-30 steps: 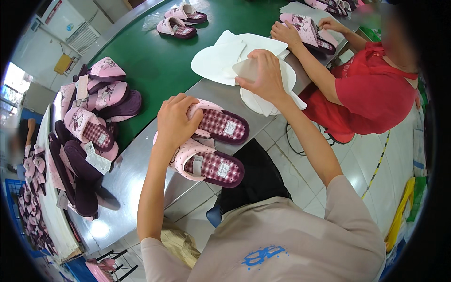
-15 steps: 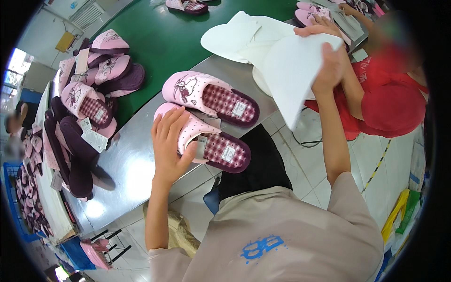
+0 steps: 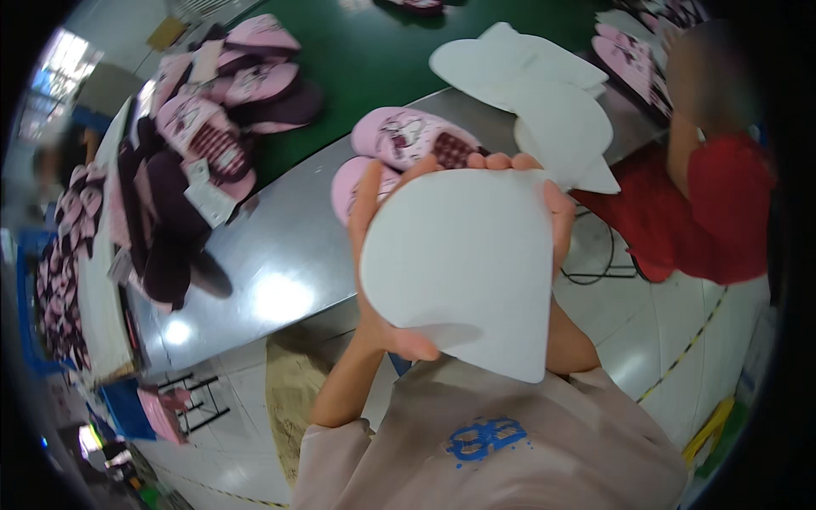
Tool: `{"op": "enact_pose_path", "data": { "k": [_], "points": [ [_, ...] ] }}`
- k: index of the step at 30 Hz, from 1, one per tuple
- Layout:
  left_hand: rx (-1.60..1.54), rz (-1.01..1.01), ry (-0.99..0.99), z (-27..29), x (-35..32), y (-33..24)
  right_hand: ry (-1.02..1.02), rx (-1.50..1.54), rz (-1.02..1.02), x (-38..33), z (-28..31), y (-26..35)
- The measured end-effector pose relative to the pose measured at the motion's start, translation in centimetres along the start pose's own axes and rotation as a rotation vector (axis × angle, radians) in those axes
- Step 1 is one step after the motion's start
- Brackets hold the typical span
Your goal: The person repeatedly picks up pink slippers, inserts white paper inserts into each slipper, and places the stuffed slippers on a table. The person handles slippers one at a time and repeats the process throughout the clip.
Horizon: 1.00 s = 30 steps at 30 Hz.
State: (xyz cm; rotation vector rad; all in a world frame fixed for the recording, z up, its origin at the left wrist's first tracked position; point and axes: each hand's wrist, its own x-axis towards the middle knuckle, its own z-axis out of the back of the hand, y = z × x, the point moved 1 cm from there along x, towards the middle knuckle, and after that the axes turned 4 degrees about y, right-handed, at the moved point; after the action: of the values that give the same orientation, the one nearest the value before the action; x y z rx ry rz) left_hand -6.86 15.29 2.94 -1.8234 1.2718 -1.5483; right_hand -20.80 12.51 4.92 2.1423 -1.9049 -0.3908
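Observation:
A white rounded sheet with one pointed corner (image 3: 459, 263), looking like stiff card or foam, is held up before me in both hands. My left hand (image 3: 374, 327) grips its left edge, thumb at the lower side. On the other side, my right hand (image 3: 558, 223) holds the upper right edge, its fingertips curled over the top. Behind the sheet a pair of pink slippers lies on the metal table edge; the far slipper (image 3: 408, 136) shows a checked insole, while the near slipper (image 3: 348, 187) is mostly hidden.
More white sheets (image 3: 565, 123) lie in a loose stack at the table's right. Pink and dark purple slippers (image 3: 174, 204) are heaped on the left, some with tags. A person in red (image 3: 731, 204) works at the right. A green surface (image 3: 340, 76) runs behind the metal table (image 3: 255, 246).
One white sheet has come from the stack to in front of me. My left hand has left the near slipper and now grips the sheet too. The view has shifted.

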Motion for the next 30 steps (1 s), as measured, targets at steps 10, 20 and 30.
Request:
{"op": "enact_pose_path", "data": {
  "k": [10, 20, 30],
  "points": [
    [0.36, 0.098, -0.498, 3.1, -2.6, -4.8, 0.136, -0.65, 0.083, -3.1, 4.4, -0.4],
    [0.692, 0.043, 0.191, 3.4, 1.0, -3.7, 0.485, -1.309, 0.229, -3.6, 3.0, 6.4],
    [1.115, 0.255, 0.446, 14.2, 11.7, 7.6, 0.487, -1.98, 0.39, 4.2, 5.9, 8.5]
  ]
}}
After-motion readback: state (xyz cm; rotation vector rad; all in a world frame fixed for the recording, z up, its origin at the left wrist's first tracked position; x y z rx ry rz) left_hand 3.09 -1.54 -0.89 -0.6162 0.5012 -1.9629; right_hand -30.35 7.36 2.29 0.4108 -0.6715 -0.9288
